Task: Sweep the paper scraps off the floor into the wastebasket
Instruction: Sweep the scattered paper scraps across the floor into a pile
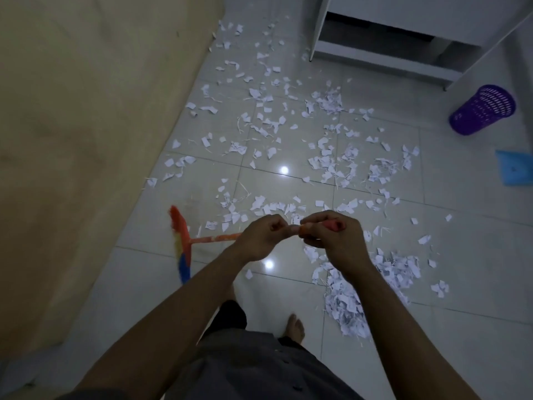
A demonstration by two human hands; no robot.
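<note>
A glossy pale tiled floor (138,290) fills most of the view, with two bright light spots reflected in it; a beige wall (72,125) runs along the left side; a white furniture unit (409,27) stands at the top right, open and dark underneath; white paper scraps (268,153) lie scattered across the tiles from the wall's foot to the right side, thicker in the middle, and a dense heap of scraps (346,304) sits at the lower right, just right of the person's right forearm; the person stands over the floor in dark clothing with one bare foot (295,324) showing; an orange-handled broom (213,239) reaches left from the hands, its red, yellow and blue bristle head down on the tiles near the wall; a purple slotted wastebasket (481,109) stands on the floor at the right, near the white unit and well apart from the broom; a blue dustpan (516,170) lies at the right edge just below it; the left hand (259,238) is curled round the broom handle; the right hand (331,235) grasps the handle's top end, touching the left.
</note>
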